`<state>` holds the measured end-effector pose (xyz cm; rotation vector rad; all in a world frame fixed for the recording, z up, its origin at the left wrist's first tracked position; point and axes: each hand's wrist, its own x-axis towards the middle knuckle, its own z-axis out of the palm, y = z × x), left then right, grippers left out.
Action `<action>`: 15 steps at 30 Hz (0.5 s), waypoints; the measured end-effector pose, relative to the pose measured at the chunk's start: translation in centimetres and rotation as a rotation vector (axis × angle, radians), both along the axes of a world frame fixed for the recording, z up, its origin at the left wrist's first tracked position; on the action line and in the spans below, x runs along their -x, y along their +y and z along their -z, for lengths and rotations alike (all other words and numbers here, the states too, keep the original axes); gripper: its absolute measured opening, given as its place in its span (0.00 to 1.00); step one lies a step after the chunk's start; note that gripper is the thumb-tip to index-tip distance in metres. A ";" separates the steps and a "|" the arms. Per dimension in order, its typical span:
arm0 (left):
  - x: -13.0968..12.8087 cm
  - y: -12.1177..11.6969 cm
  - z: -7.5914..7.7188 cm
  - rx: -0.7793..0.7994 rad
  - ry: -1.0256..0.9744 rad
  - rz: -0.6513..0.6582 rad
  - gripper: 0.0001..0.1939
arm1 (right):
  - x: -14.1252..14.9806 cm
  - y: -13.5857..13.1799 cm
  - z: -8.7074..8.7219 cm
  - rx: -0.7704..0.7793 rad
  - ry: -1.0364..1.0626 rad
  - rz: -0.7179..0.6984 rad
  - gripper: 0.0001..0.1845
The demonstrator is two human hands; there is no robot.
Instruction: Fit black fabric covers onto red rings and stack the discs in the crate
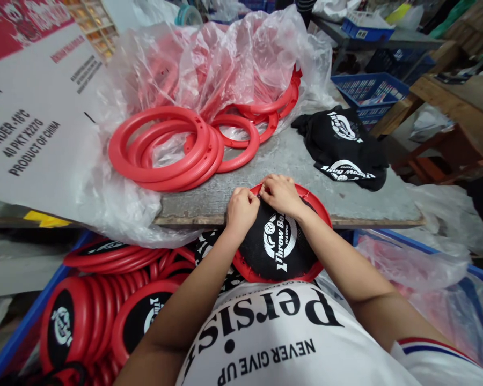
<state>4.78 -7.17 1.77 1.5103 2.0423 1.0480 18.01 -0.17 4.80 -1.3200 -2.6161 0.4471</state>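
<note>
A red plastic ring with a black printed fabric disc point(279, 249) stretched over it leans against the table's front edge, before my chest. My left hand point(240, 210) is closed in a pinch on the fabric at the ring's top rim. My right hand point(279, 194) sits just beside it, fingers curled and pressing the fabric edge onto the same rim. Both hands touch each other at the top of the disc.
Loose red rings point(165, 150) lie on the grey table point(298, 161) by a clear plastic bag point(225, 59) holding more. Black fabric covers point(344, 147) lie at right. A blue crate point(104, 311) below left holds several finished discs. A cardboard sheet point(32, 118) lies at left.
</note>
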 end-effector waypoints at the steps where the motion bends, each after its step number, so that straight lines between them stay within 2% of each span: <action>1: 0.1 -0.1 0.0 0.002 0.004 0.010 0.09 | -0.1 0.1 -0.1 0.013 -0.005 -0.011 0.08; 9: 0.6 -1.7 0.4 -0.068 -0.008 0.181 0.08 | -1.7 1.1 -0.3 0.120 0.047 -0.165 0.06; 15: 0.4 -3.0 1.0 -0.119 0.004 0.181 0.08 | -2.4 0.8 -0.2 0.091 0.078 -0.086 0.05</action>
